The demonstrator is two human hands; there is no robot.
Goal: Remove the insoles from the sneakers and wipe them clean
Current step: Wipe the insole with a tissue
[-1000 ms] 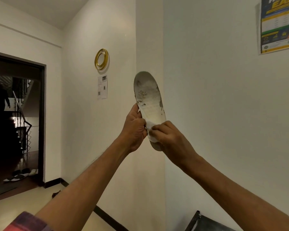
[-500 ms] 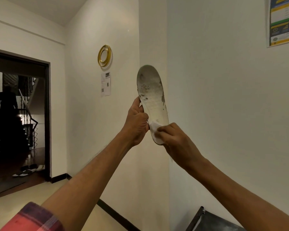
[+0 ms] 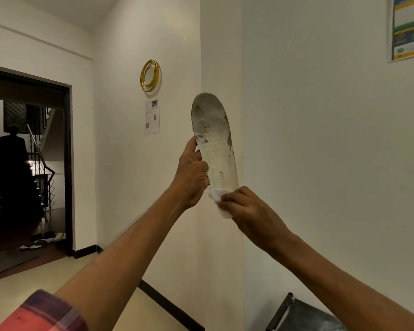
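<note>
A worn insole (image 3: 213, 142) is held upright in the air, toe end up and heel end down, just in front of the projecting corner of the white wall (image 3: 320, 163). Its near face is off-white, with grey grime over the toe, dark flecks along both edges and faint printed letters low down.

The left hand (image 3: 191, 173) grips the insole's left edge about midway. The thumb lies up along that edge and the fingers curl round behind, mostly hidden. The right hand (image 3: 246, 209) is at the heel end, its fingers bunched together and clamped on a crumpled white wipe (image 3: 216, 195) pressed against the insole's lowest part. Whether the wipe is cloth or tissue cannot be told.

A plaid sleeve (image 3: 41, 314) shows at the lower left. On the left wall hang a gold ring mirror (image 3: 150, 75) and, below it, a paper notice (image 3: 152, 117). A poster (image 3: 409, 27) sits at the upper right. A dark doorway (image 3: 26, 163) opens onto a staircase with a figure in silhouette (image 3: 11, 144), and slippers (image 3: 43, 240) lie on the floor inside it. A dark piece of furniture (image 3: 301, 316) — not identifiable — is at the bottom right.
</note>
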